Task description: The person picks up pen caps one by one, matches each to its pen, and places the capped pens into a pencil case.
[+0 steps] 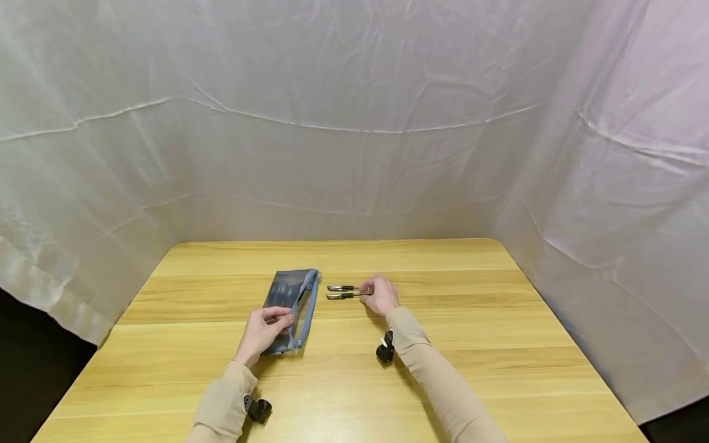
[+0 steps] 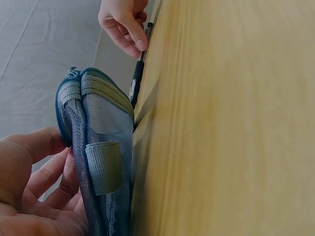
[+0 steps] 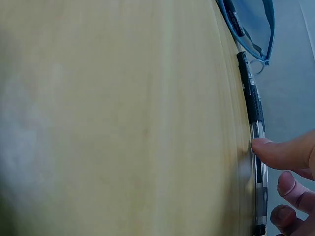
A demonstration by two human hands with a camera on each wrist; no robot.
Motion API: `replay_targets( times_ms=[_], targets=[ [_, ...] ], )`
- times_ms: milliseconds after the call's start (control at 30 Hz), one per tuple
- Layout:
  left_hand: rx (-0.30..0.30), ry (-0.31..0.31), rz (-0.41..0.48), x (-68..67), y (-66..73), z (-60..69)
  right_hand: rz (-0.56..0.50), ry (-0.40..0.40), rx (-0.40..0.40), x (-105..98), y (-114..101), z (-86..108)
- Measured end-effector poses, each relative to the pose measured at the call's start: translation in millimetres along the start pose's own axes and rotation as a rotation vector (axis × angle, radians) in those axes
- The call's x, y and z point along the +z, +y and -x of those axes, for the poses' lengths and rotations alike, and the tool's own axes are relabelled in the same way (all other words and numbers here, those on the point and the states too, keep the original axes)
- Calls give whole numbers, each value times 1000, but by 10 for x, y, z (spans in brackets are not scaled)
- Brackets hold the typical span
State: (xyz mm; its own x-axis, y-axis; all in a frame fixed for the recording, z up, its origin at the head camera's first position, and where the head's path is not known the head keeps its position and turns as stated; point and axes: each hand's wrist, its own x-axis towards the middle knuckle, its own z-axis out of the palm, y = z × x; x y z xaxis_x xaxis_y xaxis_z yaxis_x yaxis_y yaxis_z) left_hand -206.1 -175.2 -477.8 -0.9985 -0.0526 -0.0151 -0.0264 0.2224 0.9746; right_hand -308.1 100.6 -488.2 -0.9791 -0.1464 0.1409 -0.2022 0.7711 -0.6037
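A blue-grey mesh pencil case [image 1: 277, 284] lies left of centre on the table, its zip side gaping to the right. Through the mesh, several dark, long items show. My left hand [image 1: 266, 332] pinches the case's near opening edge between thumb and fingers; the left wrist view shows a fabric tab [image 2: 104, 168] beside that grip. Right of the case, two black-and-clear pens [image 1: 340, 296] lie side by side, tips toward the case. My right hand [image 1: 381, 295] holds their right ends, thumb [image 3: 280, 153] against the nearer pen; its other fingertips are partly hidden.
The wooden table [image 1: 498, 369] has rounded far corners, with pale cloth curtains [image 1: 354, 166] hanging behind it and at both sides. A small black camera is strapped at each wrist. A ring-shaped zip pull [image 3: 257, 66] hangs at the case's far corner, close to the pens.
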Motion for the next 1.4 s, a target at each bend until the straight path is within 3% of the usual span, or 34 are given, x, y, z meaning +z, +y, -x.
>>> replay_targets(
  times_ms=[767,1400],
  targets=[
    [1,-2,3,-9,-13,-3,-17,-12,4,11,-14,43],
    [7,-6,-1,-19,-12,-13,-46,-86,-16,-29,-166,113]
  ],
)
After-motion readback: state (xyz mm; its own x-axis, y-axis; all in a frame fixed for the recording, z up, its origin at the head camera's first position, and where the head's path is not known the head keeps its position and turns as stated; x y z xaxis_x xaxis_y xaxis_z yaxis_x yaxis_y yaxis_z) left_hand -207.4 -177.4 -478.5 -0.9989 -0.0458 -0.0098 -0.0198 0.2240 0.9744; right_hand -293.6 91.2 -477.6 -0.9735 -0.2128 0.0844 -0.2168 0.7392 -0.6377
